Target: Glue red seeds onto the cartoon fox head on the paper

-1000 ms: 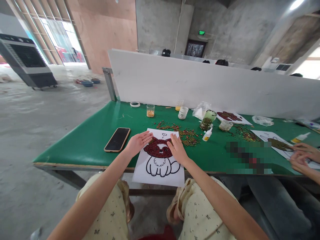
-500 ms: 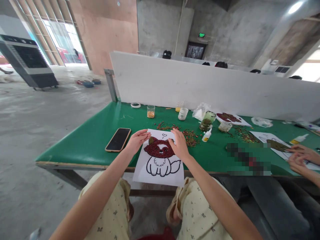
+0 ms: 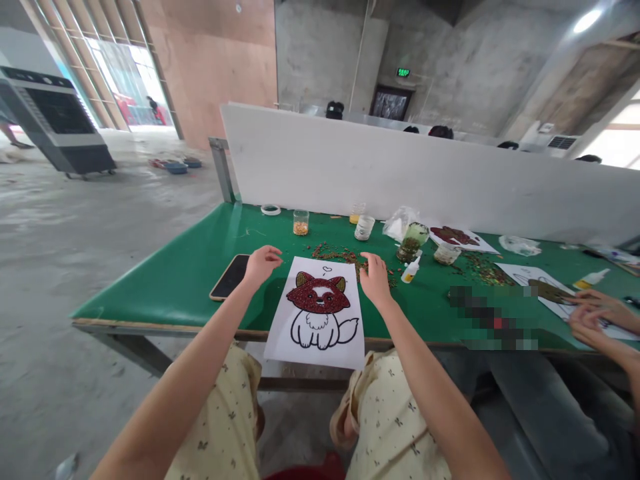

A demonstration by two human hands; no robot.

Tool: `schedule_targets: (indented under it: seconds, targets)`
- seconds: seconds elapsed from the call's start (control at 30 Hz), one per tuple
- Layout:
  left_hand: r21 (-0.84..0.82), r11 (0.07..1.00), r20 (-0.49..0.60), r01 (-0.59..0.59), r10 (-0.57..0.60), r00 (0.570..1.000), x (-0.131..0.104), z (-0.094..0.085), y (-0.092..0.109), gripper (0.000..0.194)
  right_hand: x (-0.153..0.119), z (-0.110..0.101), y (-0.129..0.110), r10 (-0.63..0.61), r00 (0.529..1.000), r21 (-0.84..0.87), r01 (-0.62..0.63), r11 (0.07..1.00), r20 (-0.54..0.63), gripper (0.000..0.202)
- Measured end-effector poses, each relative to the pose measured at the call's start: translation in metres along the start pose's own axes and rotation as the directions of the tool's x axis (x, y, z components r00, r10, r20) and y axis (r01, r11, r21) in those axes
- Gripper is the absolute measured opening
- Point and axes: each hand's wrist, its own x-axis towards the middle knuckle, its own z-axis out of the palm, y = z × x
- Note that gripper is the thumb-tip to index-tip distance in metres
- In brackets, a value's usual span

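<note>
A sheet of paper [image 3: 280,338] lies at the table's front edge, its lower end jutting past it. It bears an outline drawing of a fox-like animal; the head [image 3: 327,303] is filled with dark red beans and the ears with greenish ones, while the body is bare line. To the left of the sheet, my left hand [image 3: 261,265] hovers half-curled with nothing visible in it, partly covering a phone [image 3: 231,277]. My right hand [image 3: 375,277] is beside the sheet's right edge, fingers bent and apart, over scattered beans [image 3: 334,253]. Neither hand holds the paper.
A glue bottle [image 3: 411,269] stands right of my right hand. Behind are a cup of yellow kernels [image 3: 301,224], a white cup [image 3: 365,228], a green jar [image 3: 413,243] and a plastic bag [image 3: 399,223]. A co-worker's hands [image 3: 597,317] work at another drawing [image 3: 510,272]. A white partition [image 3: 400,167] borders the table.
Both hands have come off the top of the sheet and moved apart, the left one leftward and up, the right one rightward. The fox's ears are now uncovered.
</note>
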Motion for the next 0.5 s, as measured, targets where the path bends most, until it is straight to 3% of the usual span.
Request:
schedule_targets:
  seconds: [0.13,0.3,0.5]
  targets:
    - [0.248,0.967,0.040,-0.061,0.053,0.998,0.006,0.005,-0.001,0.023,-0.002,-0.002,0.005,0.034,0.999,-0.009,-0.033,0.999,0.040,0.046]
    - [0.440,0.897,0.160,-0.049,-0.025,0.987,0.015,0.011,0.005,0.021,-0.006,-0.006,0.006,0.047,0.997,-0.006,-0.047,0.999,0.063,0.047]
    - [0.548,0.836,0.127,-0.030,-0.047,0.991,0.018,0.003,0.007,0.020,-0.005,-0.010,0.004,-0.016,0.994,-0.008,0.017,1.000,0.109,0.045]
